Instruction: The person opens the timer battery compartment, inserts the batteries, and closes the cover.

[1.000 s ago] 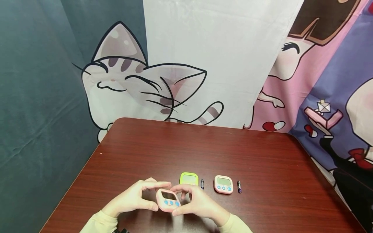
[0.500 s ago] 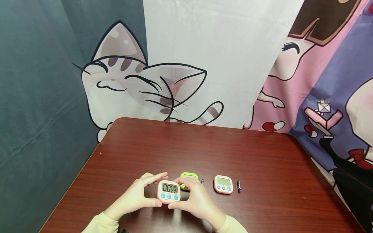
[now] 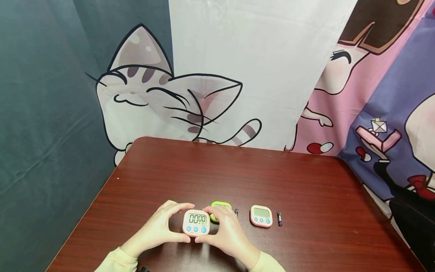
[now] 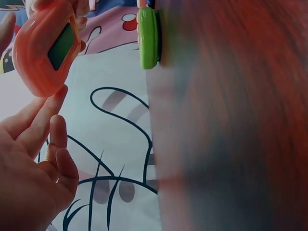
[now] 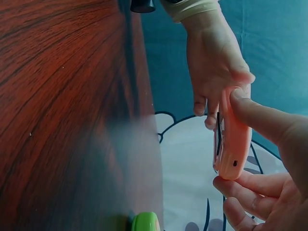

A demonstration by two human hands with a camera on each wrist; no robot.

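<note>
A pink digital timer (image 3: 196,223) with three blue buttons is held up off the table, its screen facing the head camera and showing zeros. My left hand (image 3: 162,223) holds it at its left side, thumb at the lower edge and fingertips at the upper corner. On the other side my right hand (image 3: 228,232) pinches it between thumb and fingers. The right wrist view shows the timer (image 5: 236,137) edge-on, with the right thumb on one end. Partly hidden behind the right hand, a lime-green timer (image 3: 220,204) lies on the table.
Another pink timer (image 3: 261,212) lies face up to the right. A small dark battery (image 3: 279,219) lies beside it, and a similar one (image 3: 236,212) sits next to the green timer. A printed cloth (image 3: 210,45) hangs behind the brown table (image 3: 204,166).
The held timer has turned from a slant to nearly level and risen slightly, bringing its digits into view. My right hand has moved a little left, covering more of the green timer.
</note>
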